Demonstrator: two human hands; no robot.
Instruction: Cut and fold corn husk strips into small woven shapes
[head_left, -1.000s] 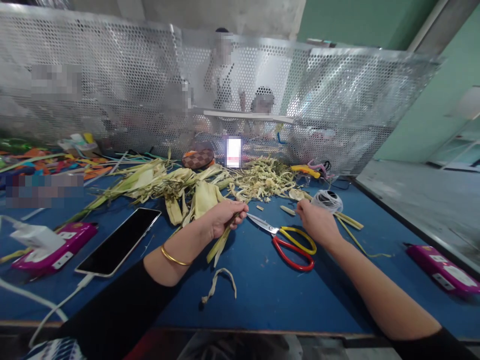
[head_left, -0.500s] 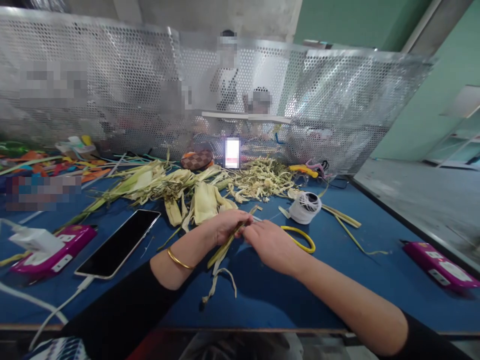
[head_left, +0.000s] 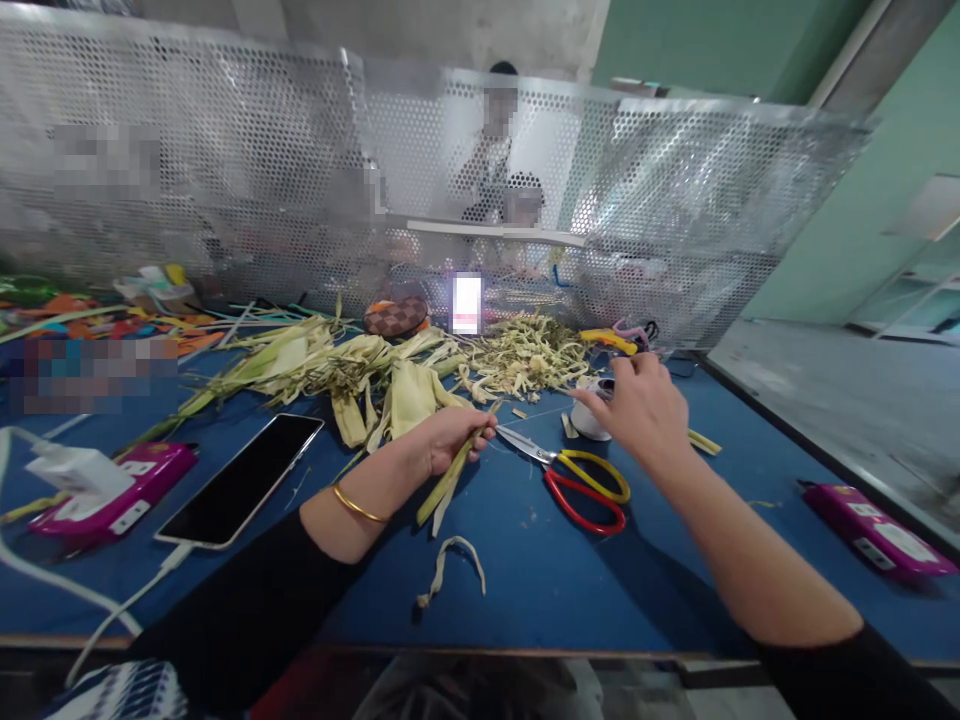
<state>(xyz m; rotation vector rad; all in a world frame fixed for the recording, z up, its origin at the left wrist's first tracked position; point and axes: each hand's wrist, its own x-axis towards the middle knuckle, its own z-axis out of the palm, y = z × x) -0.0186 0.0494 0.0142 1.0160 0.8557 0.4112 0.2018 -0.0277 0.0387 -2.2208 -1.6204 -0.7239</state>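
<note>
My left hand (head_left: 456, 438) is closed around a narrow bundle of dried husk strips (head_left: 445, 488), which looks like corn husk. A fine thread (head_left: 541, 412) runs from this hand toward the white thread spool (head_left: 590, 420). My right hand (head_left: 651, 410) is over the spool, partly hiding it, with thumb and fingers apart. Between the hands, scissors (head_left: 555, 457) with one yellow and one red handle lie on the table, tips close to my left fingertips. A curled husk strip (head_left: 457, 565) lies nearer to me.
Large husks (head_left: 409, 400) and a heap of shredded husk (head_left: 525, 355) lie at the back. To the left are a charging phone (head_left: 244, 480) and a magenta power strip (head_left: 124, 495); another power strip (head_left: 874, 530) is at right. A perforated metal screen (head_left: 262, 170) stands behind.
My right hand has moved from beside my left hand rightward to the spool, uncovering the scissors. My left hand keeps the husk strips; the curled strip now lies apart from the bundle.
</note>
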